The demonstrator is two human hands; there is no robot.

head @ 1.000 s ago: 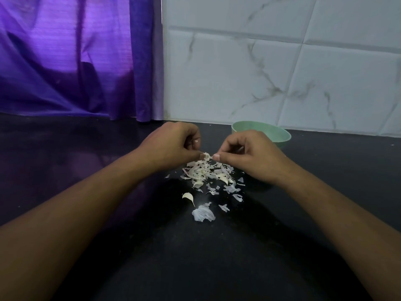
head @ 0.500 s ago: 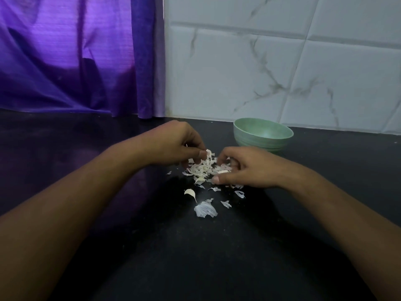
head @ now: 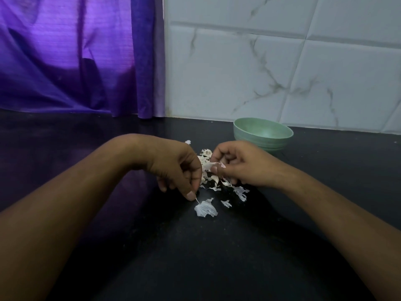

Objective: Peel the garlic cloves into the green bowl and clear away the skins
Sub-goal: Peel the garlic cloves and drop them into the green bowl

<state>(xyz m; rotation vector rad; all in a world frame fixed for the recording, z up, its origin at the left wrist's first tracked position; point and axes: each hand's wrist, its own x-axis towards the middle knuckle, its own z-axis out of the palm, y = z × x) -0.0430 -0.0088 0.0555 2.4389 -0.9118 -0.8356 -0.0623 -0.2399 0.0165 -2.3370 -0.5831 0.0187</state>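
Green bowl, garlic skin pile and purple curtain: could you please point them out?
green bowl (head: 263,132), head view, on its inner wall.
garlic skin pile (head: 205,157), head view, on its upper skins.
purple curtain (head: 65,61), head view, middle of the fabric.

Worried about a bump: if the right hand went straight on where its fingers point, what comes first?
Probably the heap of garlic skins, then the left hand just beyond; depth is unclear.

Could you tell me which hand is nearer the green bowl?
Right. The right hand is just before the green bowl; the left hand lies left of the garlic skins.
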